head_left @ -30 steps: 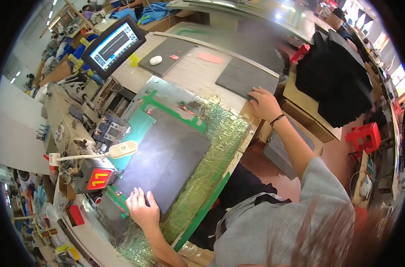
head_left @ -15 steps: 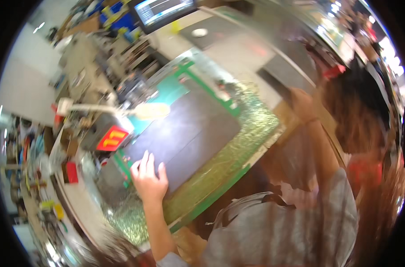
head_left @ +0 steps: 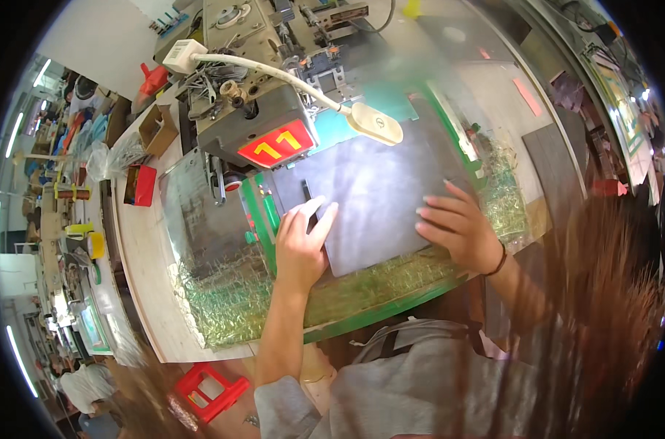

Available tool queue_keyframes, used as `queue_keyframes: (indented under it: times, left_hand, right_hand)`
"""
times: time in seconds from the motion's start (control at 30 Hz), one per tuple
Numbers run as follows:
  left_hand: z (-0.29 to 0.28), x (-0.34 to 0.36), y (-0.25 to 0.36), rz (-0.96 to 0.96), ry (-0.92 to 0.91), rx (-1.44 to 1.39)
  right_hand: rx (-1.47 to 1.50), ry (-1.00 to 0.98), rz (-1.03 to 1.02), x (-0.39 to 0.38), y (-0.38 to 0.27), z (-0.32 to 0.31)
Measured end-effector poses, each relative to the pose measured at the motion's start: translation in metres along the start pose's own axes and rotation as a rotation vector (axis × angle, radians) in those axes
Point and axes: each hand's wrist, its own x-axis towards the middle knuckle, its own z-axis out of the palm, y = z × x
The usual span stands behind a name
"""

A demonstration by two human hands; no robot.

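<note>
Sewing machine (head_left: 252, 110) and lamp head (head_left: 376, 123) close behind; open panel (head_left: 384, 190) between hands.

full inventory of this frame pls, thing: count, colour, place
dark sheet: 1, dark grey, flat on the table under both hands
sewing machine: 1, grey with a red tag, behind the sheet
gooseneck lamp: 1, cream, over the sheet's far edge
table: 1, pale top with green edge and a shiny film
small box: 1, red, table's left side
stool: 1, red, on the floor, lower left
left hand: 1, flat on the sheet's near left corner
right hand: 1, flat on the sheet's right edge, dark wristband
</note>
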Motion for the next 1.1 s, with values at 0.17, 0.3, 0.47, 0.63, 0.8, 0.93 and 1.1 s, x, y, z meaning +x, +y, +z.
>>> queue_keyframes:
  times: [0.17,0.3,0.47,0.63,0.8,0.93,1.1]
  left_hand:
    - [0.002,0.003,0.002,-0.095,-0.021,0.170]
    - [0.001,0.007,0.005,-0.130,-0.053,0.182]
    - [-0.001,0.009,0.003,-0.132,-0.090,0.216]
    - [-0.002,0.010,0.004,-0.142,-0.092,0.222]
    - [-0.002,0.010,0.004,-0.158,-0.092,0.219]
    - [-0.002,0.011,0.004,-0.174,-0.130,0.233]
    - [-0.002,0.010,0.003,-0.155,-0.111,0.234]
  right_hand:
    - [-0.135,-0.092,0.187,0.008,0.024,0.009]
    - [-0.115,-0.124,0.219,0.012,0.027,0.008]
    - [-0.115,-0.140,0.221,0.012,0.027,0.009]
    - [-0.123,-0.150,0.219,0.013,0.027,0.010]
    - [-0.118,-0.155,0.221,0.013,0.027,0.011]
    - [-0.055,-0.154,0.217,0.014,0.033,0.008]
    - [0.026,-0.152,0.177,0.020,0.066,0.004]
